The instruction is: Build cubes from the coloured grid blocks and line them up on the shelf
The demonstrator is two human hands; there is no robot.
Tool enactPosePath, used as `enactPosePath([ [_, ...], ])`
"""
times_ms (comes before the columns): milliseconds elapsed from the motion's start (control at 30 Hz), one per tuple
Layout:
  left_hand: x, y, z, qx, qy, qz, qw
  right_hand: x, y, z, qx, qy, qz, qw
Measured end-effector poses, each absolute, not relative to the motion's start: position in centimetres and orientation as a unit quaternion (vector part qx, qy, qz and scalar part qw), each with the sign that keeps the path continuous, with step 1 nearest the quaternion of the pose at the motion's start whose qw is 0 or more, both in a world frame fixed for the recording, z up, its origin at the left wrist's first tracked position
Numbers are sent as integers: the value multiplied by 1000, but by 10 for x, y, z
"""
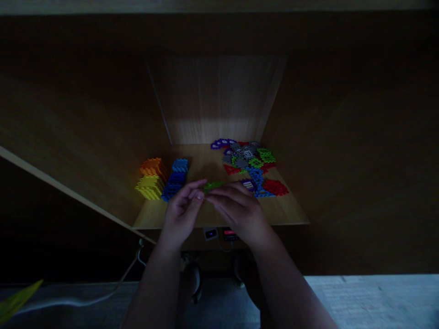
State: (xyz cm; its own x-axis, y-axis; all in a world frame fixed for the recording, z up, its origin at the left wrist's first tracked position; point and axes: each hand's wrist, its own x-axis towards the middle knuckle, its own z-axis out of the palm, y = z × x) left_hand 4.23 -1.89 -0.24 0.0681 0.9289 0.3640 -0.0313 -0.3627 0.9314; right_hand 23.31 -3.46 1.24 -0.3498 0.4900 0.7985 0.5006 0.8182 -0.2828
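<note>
Green piece (212,186) sits between the grips, left hand (181,208) and right hand (242,208) both pinched nearly closed on it. Probably light, stiff plastic, maybe slick; I'd grab opposite edges.

Bare hands (178,212), bare forearms (156,281); dark footwear (195,278), pale curved trim.

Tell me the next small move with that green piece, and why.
Probably set the green piece down on the shelf, right of the blue stacks: it is between the left hand and right hand, and the orange stack, yellow stack and blue stacks are grouped by colour, with no green stack visible there.
</note>
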Motion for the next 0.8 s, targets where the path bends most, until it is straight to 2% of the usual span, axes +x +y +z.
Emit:
enactPosePath([
  [333, 47, -12, -7, 555, 349, 599, 459, 235, -22, 1, -287, -820, -6, 495],
  [800, 45, -9, -15, 578, 383, 577, 430, 256, -13, -2, -346, -783, 111, 505],
])
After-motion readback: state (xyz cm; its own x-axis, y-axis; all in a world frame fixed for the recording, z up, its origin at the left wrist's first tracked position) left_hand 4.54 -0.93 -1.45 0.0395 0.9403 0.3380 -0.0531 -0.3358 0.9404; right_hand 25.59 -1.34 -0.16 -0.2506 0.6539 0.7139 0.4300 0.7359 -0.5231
